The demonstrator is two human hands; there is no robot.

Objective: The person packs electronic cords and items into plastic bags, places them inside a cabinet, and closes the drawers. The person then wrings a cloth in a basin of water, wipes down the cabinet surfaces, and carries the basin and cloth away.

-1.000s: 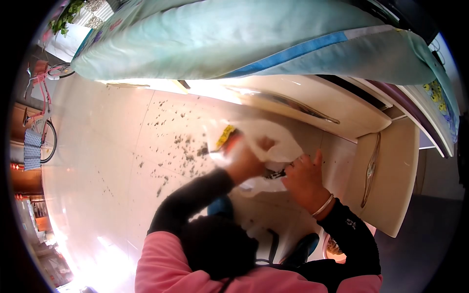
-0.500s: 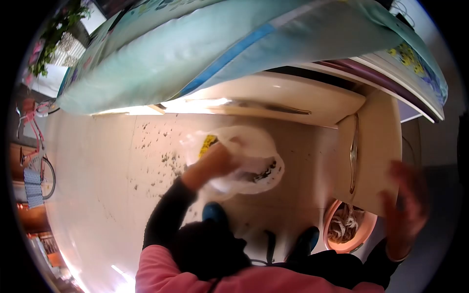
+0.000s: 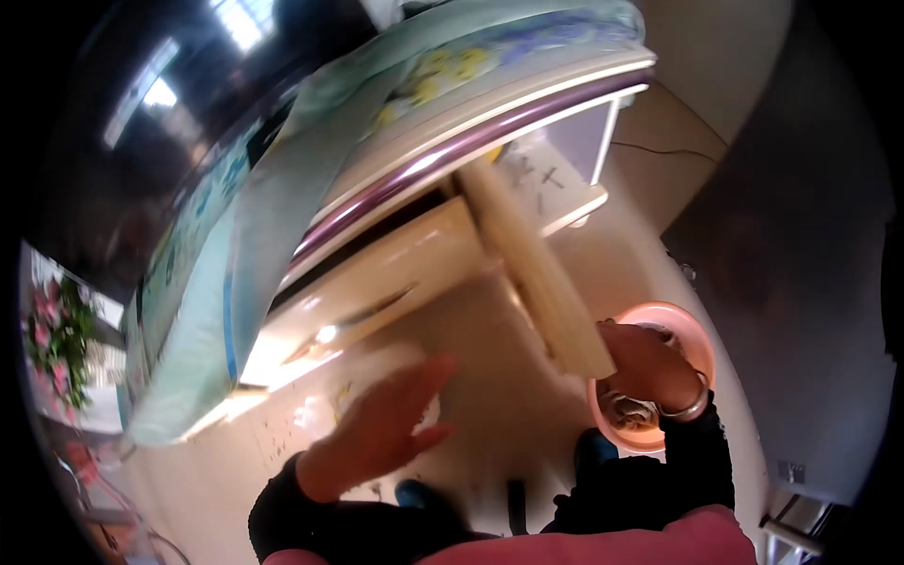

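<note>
My left hand point(image 3: 381, 428) hovers over the floor with its fingers stretched out and nothing in it. Partly hidden behind it lies a blurred, whitish plastic bag point(image 3: 377, 365), with a small yellow patch at its left. My right hand point(image 3: 654, 365), with a bangle at the wrist, reaches into a pink basin point(image 3: 699, 331) at the lower right. Its fingers are hidden or blurred, so I cannot tell whether they grip anything. A crumpled wet-looking cloth point(image 3: 629, 411) lies in the basin beneath that hand.
An open cabinet door point(image 3: 541, 273) juts out just left of the basin. A cabinet front point(image 3: 377, 273) with a metal handle stands behind the bag, under a pale green cover point(image 3: 273, 217). Dark crumbs point(image 3: 273, 435) lie scattered on the floor. A dark panel point(image 3: 800, 282) rises at the right.
The view has swung to the right. My right hand has gone from the air down into the basin. My left hand has come away from the bag and its fingers have straightened.
</note>
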